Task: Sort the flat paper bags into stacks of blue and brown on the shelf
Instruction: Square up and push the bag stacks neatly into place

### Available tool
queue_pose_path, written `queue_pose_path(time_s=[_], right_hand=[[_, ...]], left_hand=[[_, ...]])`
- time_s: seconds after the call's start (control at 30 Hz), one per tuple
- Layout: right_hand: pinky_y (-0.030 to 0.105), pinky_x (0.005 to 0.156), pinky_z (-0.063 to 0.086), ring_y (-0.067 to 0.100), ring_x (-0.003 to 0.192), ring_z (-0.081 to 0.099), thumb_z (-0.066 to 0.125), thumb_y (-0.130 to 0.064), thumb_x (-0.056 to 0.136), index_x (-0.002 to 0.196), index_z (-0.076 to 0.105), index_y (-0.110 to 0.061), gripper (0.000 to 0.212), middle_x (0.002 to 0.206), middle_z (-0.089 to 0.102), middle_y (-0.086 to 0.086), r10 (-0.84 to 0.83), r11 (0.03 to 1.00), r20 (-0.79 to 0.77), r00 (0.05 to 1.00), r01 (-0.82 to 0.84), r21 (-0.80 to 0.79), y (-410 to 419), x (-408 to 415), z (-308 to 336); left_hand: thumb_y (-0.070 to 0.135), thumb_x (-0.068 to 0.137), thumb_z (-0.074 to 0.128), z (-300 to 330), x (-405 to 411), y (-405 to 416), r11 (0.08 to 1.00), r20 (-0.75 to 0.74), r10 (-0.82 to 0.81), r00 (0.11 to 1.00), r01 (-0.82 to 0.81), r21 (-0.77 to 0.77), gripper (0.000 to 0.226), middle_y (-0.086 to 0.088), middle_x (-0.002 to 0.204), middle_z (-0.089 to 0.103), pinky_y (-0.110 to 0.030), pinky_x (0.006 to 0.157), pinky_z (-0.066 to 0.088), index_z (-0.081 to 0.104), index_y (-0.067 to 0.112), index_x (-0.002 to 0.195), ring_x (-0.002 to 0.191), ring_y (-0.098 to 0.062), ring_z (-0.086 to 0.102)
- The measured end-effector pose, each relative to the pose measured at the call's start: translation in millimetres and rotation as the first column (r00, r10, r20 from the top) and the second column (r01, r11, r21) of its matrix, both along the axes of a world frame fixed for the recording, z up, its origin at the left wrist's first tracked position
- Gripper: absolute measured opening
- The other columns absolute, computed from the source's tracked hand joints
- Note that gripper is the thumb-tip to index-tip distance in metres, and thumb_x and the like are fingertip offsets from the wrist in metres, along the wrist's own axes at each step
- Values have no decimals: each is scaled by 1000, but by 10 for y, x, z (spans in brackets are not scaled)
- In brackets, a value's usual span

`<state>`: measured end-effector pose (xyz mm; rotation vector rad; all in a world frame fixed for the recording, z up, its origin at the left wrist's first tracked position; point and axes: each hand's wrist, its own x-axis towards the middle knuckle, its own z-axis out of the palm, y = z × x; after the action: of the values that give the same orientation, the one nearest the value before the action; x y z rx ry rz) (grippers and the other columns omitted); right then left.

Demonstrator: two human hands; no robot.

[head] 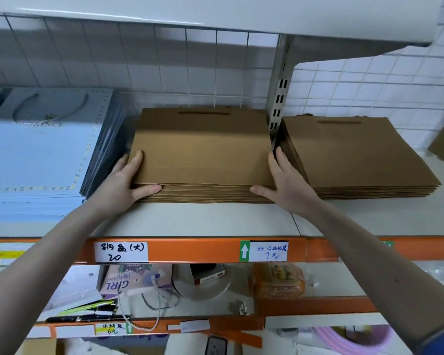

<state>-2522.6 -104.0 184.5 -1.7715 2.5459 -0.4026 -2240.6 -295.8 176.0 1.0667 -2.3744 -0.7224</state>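
Hands, your left hand (124, 181) and right hand (283, 181), grip the brown stack (203, 152) at both sides; square its edges evenly against the shelf (190, 221).

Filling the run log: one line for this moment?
left hand grips middle brown stack | right hand grips it too | blue stack left | second brown stack right
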Motion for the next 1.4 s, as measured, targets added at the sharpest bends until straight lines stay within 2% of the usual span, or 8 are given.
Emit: queue_pose_path(time_s=[0.1,0.2,0.43,0.63,0.83,1.07,1.23,1.4], right_hand=[[35,117,-2,25,146,-8,23,-68,83,151,-2,-9,93,158,-9,15,75,997,-268,961,-73,17,19,17,27],[34,115,-7,26,146,-5,7,-75,80,151,-2,-11,96,157,-5,17,190,982,-422,887,-166,92,7,36,32],[38,114,-8,28,146,-2,28,-73,80,151,-4,-12,98,157,-3,19,314,948,-537,783,-234,214,-124,10,67],[36,115,-7,27,146,-5,4,-91,59,150,-12,-15,119,157,-9,16,355,929,-481,802,-247,275,-284,-126,133],[35,117,-7,24,146,-9,19,-91,63,149,-15,-18,118,157,-12,14,357,928,-443,823,-256,271,-301,-133,140],[35,116,-4,22,146,-3,48,-69,80,151,-9,-16,105,158,-7,13,410,908,-503,761,-288,304,-299,111,235],[36,119,0,20,147,0,42,-64,88,152,-2,-17,91,159,-2,11,425,905,-477,769,-340,258,-454,384,242],[36,118,-1,19,146,0,39,-65,86,152,-1,-19,89,159,-2,9,442,896,-460,770,-351,273,-593,446,278]], left_hand=[[50,65,66,29,3,43,1000,45,-17,999,17,-2,109,-11,158,-5,-25,113,5,8,19,152,146,-17,-2],[51,55,71,41,11,56,999,134,-42,990,42,0,126,-12,157,-13,-29,115,7,-3,20,151,146,-20,-7],[45,63,80,31,-2,-86,991,305,-8,952,48,-125,128,-12,157,-15,-41,111,26,-12,25,149,144,-33,12],[58,55,77,74,-24,-182,982,374,47,926,25,-187,132,-10,158,-12,-48,108,33,-12,29,149,141,-37,20],[58,55,78,106,-25,-146,954,388,86,918,36,-296,131,-12,158,-9,-47,111,30,-3,22,151,143,-33,13],[59,54,78,172,-26,-76,939,426,90,900,65,-338,132,-15,158,-4,-45,114,23,-1,17,151,143,-36,11],[62,54,75,170,-7,-70,931,440,69,896,100,-351,132,-17,157,-5,-45,115,18,-1,17,151,143,-36,8],[59,58,75,281,51,-129,953,515,-37,856,186,-240,128,-11,158,-11,-38,113,24,-4,21,151,142,-35,18]])
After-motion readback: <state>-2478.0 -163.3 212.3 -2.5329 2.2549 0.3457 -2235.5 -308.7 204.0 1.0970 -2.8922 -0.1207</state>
